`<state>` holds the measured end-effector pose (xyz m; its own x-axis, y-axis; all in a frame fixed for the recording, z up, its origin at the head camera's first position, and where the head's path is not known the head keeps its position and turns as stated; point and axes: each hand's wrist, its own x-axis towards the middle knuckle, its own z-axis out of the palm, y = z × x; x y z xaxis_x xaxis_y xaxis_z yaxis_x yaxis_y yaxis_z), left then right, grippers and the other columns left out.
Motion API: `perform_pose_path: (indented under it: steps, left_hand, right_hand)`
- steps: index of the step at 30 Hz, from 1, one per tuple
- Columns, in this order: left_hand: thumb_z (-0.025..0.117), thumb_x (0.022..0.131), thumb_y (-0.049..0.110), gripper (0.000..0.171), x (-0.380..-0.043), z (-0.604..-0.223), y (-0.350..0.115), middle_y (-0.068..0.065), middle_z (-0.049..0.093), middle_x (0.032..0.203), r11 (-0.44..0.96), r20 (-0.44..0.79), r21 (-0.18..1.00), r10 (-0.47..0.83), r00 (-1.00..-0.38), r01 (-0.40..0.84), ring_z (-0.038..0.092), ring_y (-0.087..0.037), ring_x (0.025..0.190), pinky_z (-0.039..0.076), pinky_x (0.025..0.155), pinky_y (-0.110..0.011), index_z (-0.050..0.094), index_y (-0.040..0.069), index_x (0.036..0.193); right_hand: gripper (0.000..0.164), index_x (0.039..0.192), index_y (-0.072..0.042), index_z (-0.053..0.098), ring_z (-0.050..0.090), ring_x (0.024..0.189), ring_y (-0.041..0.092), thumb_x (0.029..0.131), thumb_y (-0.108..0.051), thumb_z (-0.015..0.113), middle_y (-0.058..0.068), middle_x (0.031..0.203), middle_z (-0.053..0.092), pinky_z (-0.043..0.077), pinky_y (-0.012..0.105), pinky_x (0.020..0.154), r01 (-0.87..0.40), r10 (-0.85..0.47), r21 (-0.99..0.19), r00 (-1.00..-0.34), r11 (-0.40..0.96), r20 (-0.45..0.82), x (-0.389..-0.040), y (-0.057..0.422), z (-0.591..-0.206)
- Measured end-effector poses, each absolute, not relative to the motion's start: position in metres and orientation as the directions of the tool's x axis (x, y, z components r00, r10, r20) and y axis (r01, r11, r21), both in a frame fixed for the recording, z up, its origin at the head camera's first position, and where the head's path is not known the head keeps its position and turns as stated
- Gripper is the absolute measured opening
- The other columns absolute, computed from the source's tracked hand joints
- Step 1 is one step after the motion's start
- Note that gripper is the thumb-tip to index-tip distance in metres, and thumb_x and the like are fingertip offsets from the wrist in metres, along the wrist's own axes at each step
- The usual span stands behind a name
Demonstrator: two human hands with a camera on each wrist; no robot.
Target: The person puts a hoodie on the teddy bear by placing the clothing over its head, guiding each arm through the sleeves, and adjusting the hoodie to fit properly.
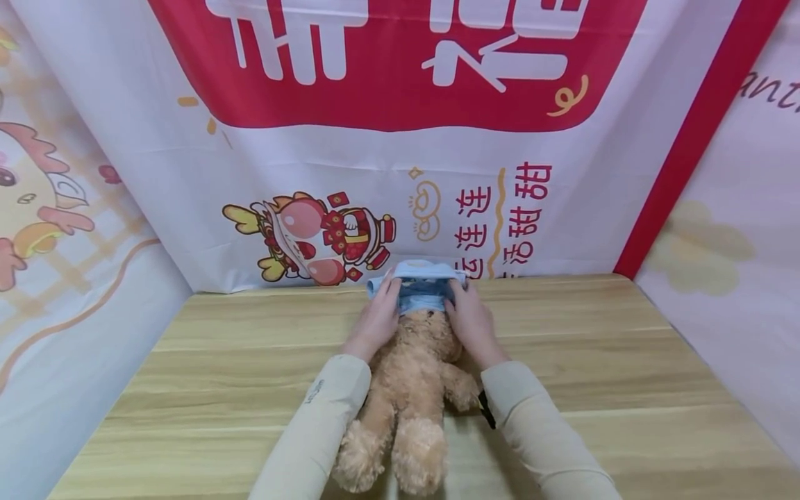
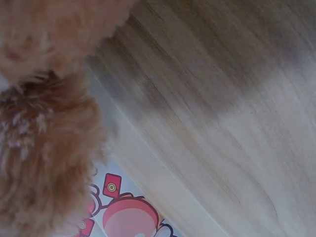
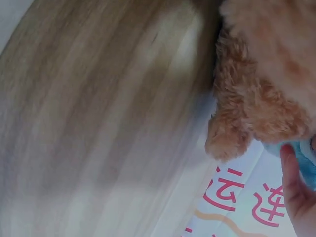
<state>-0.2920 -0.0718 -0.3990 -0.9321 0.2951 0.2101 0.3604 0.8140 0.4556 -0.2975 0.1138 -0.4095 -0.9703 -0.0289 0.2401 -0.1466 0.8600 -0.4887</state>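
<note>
A fluffy brown teddy bear [image 1: 412, 378] lies on the wooden table with its feet toward me and its head at the far end. A small light-blue cloth garment [image 1: 421, 267] covers the top of the bear's head, its opening facing me. My left hand [image 1: 379, 316] grips the left edge of this opening, and my right hand [image 1: 470, 316] grips the right edge. Brown plush fur [image 2: 47, 158] fills the left side of the left wrist view, where no hand shows. In the right wrist view, part of my right hand [image 3: 295, 190] appears beside the blue cloth [image 3: 307, 165].
The wooden table [image 1: 250, 389] runs back to a white and red printed cloth [image 1: 350, 160] hanging behind it. Printed cloths also hang at the left and right sides. A black strap [image 1: 486, 410] shows at my right sleeve.
</note>
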Motion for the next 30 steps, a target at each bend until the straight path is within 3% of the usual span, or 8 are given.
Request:
perform_pose_path:
  steps: [2,6,10,17,23,30]
  left_hand:
    - [0.049,0.091,-0.009,0.059,-0.292,-0.399,-0.073,-0.007,0.013,0.162,0.827,0.228,0.427,0.293,-0.929,0.366,0.055,-0.037,0.118,0.053,0.082,-0.040,0.033,0.005,0.146]
    - [0.053,0.083,-0.017,0.067,-0.292,-0.399,-0.074,-0.009,0.018,0.160,0.860,0.248,0.344,0.304,-0.920,0.376,0.054,-0.037,0.120,0.053,0.087,-0.043,0.037,0.004,0.144]
    - [0.054,0.083,-0.015,0.066,-0.292,-0.400,-0.075,-0.008,0.018,0.160,0.880,0.221,0.281,0.330,-0.918,0.384,0.054,-0.038,0.119,0.051,0.091,-0.045,0.038,0.005,0.144]
    - [0.056,0.085,-0.011,0.065,-0.294,-0.404,-0.075,-0.009,0.020,0.160,0.867,0.194,0.290,0.361,-0.912,0.405,0.056,-0.038,0.117,0.052,0.089,-0.044,0.037,0.006,0.145]
    - [0.056,0.084,-0.012,0.064,-0.294,-0.407,-0.076,-0.013,0.027,0.157,0.855,0.226,0.288,0.377,-0.898,0.432,0.060,-0.039,0.109,0.053,0.086,-0.044,0.038,0.004,0.143]
    - [0.053,0.090,-0.008,0.059,-0.294,-0.406,-0.076,-0.011,0.025,0.158,0.857,0.209,0.291,0.377,-0.902,0.426,0.059,-0.036,0.115,0.052,0.091,-0.042,0.037,0.006,0.145]
  right_hand:
    - [0.038,0.134,-0.010,0.049,0.061,0.099,0.041,0.098,-0.022,0.050,0.027,0.140,0.041,0.052,0.052,0.071,-0.152,-0.030,-0.484,-0.967,0.862,0.251,-0.297,0.114,-0.408]
    - [0.038,0.135,-0.004,0.048,0.055,0.113,0.044,0.100,-0.016,0.044,0.030,0.141,0.039,0.052,0.053,0.085,-0.204,-0.065,-0.499,-0.957,0.842,0.282,-0.298,0.114,-0.408]
    - [0.037,0.134,0.002,0.045,0.050,0.120,0.046,0.099,-0.010,0.044,0.033,0.138,0.039,0.047,0.055,0.096,-0.233,-0.094,-0.540,-0.958,0.809,0.272,-0.297,0.114,-0.410]
    - [0.037,0.133,0.004,0.043,0.051,0.121,0.045,0.098,-0.007,0.045,0.033,0.132,0.046,0.045,0.054,0.100,-0.187,-0.091,-0.612,-0.978,0.768,0.185,-0.299,0.112,-0.417]
    - [0.040,0.136,0.001,0.044,0.053,0.121,0.039,0.098,-0.009,0.049,0.026,0.132,0.053,0.045,0.051,0.101,-0.163,-0.090,-0.598,-0.984,0.784,0.150,-0.301,0.113,-0.418]
    - [0.044,0.138,-0.002,0.045,0.052,0.125,0.038,0.095,-0.005,0.053,0.024,0.137,0.051,0.043,0.049,0.104,-0.156,-0.080,-0.577,-0.985,0.802,0.155,-0.301,0.116,-0.419]
